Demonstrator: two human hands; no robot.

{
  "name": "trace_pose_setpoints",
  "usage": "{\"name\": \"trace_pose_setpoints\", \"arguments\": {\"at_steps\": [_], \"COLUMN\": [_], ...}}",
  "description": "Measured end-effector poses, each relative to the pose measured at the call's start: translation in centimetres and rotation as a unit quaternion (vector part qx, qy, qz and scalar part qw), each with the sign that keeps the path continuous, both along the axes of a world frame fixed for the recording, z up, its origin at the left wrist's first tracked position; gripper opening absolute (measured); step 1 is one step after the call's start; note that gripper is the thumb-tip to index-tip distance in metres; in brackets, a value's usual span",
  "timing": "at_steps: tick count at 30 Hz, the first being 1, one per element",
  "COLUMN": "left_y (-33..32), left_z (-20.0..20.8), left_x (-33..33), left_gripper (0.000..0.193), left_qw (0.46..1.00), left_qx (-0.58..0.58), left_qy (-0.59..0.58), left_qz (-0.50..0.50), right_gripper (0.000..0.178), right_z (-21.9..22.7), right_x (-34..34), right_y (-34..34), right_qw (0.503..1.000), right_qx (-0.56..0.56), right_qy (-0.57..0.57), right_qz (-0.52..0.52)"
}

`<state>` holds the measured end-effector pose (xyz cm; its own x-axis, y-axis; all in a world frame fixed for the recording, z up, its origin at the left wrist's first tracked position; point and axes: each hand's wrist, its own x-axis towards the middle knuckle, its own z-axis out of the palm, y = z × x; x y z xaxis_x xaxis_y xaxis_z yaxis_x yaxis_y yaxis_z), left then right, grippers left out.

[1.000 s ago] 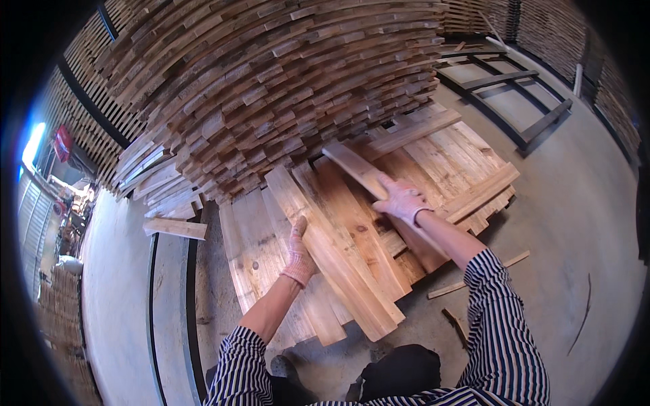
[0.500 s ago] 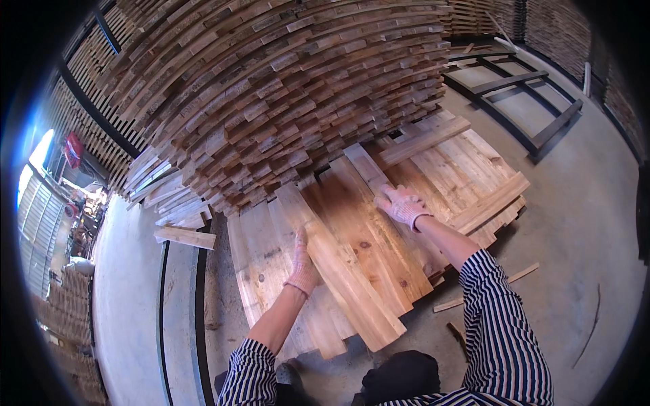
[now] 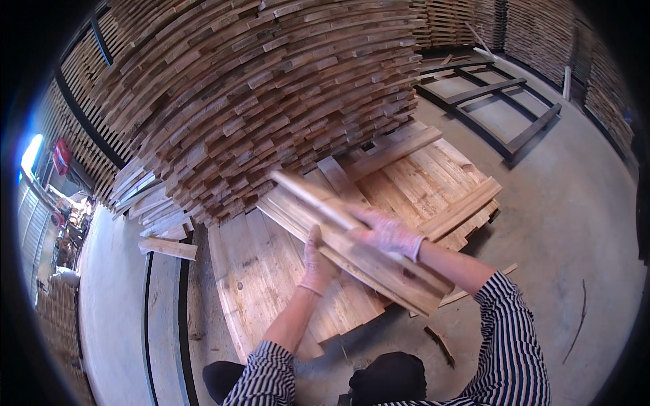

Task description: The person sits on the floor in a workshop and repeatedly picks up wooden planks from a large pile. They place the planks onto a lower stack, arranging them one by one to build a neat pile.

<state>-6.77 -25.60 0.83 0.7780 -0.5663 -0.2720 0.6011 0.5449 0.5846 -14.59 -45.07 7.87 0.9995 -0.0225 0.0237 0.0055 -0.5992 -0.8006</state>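
Note:
Several light wooden boards (image 3: 292, 214) are held together above a flat layer of planks (image 3: 250, 274), slanting from far left to near right. My left hand (image 3: 317, 266), in a pale knitted glove, is closed on their left edge with the thumb up along the side. From the right my gloved right hand (image 3: 386, 233) grips the uppermost board, which stands tilted on its edge. Motion blurs that board and the right fingers somewhat. Beneath the held boards, part of the plank layer is hidden.
A tall stack of boards (image 3: 271, 101) rises right behind the planks. Two crosswise boards lie on the layer's right part, one nearer (image 3: 460, 211). Dark metal frames (image 3: 508, 145) rest on the floor at far right, and dark rails (image 3: 181, 304) run along the left. Loose offcuts (image 3: 169, 247) lie left.
Boards that lay flat on the layer have been lifted and gathered together in my hands. My right hand has moved left and nearer, from the planks onto the boards. The view has shifted slightly.

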Motion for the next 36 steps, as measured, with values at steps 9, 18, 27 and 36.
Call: {"name": "trace_pose_setpoints", "arguments": {"at_steps": [9,18,27,36], "left_y": [-2.0,-3.5,-5.2,-8.8], "left_z": [-3.3,0.4,-1.3,1.9], "left_x": [0.9,-0.4,-0.4,-0.2], "left_gripper": [0.071,0.06,0.081,0.112], "left_qw": [0.998,0.995,0.994,0.994], "left_qx": [0.005,0.062,0.083,0.083], "left_qy": [0.06,0.081,0.044,0.025], "left_qz": [0.003,0.002,-0.061,-0.061], "right_gripper": [0.054,0.067,0.074,0.079], "right_z": [-7.4,-4.7,-6.9,-0.7], "right_x": [6.8,4.5,4.5,0.8], "right_y": [-9.5,-6.6,-6.9,-7.0], "right_qw": [0.96,0.933,0.946,0.985], "right_qx": [-0.22,-0.255,-0.251,-0.126], "right_qy": [0.079,0.036,0.099,0.085], "right_qz": [-0.151,-0.253,-0.18,-0.087]}}
